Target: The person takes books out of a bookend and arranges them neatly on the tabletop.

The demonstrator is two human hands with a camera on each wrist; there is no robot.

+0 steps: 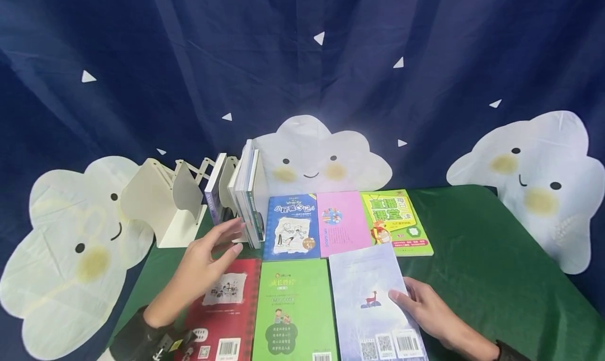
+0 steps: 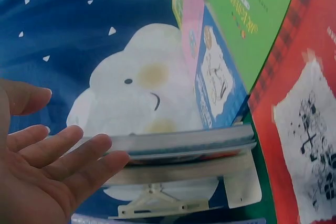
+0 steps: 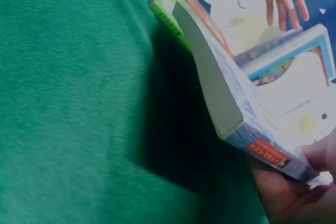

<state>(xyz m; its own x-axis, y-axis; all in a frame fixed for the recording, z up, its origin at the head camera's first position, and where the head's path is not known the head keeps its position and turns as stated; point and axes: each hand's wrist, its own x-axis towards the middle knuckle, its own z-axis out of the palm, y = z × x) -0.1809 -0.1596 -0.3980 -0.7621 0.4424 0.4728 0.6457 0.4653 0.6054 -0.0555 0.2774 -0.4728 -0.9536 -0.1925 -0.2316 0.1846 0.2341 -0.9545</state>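
My right hand [image 1: 427,308] grips the right edge of a pale lavender book [image 1: 373,313] with a small red deer on its cover, thumb on top and fingers beneath. In the right wrist view the book [image 3: 231,93] is tilted up off the green cloth, casting a dark shadow. My left hand [image 1: 205,264] holds nothing; its fingers are spread and loosely bent beside the upright books [image 1: 250,198] in the cream bookend rack [image 1: 181,229]. Below that hand lies a red book [image 1: 243,292], partly covered by the wrist. A green book [image 1: 295,303] lies between the red and lavender ones.
Behind the front row lie a blue book [image 1: 290,250], a pink book [image 1: 345,229] and a yellow-green book [image 1: 394,219]. The table's green cloth [image 1: 482,256] stretches to the right. A dark blue curtain [image 1: 302,61] with white clouds hangs behind.
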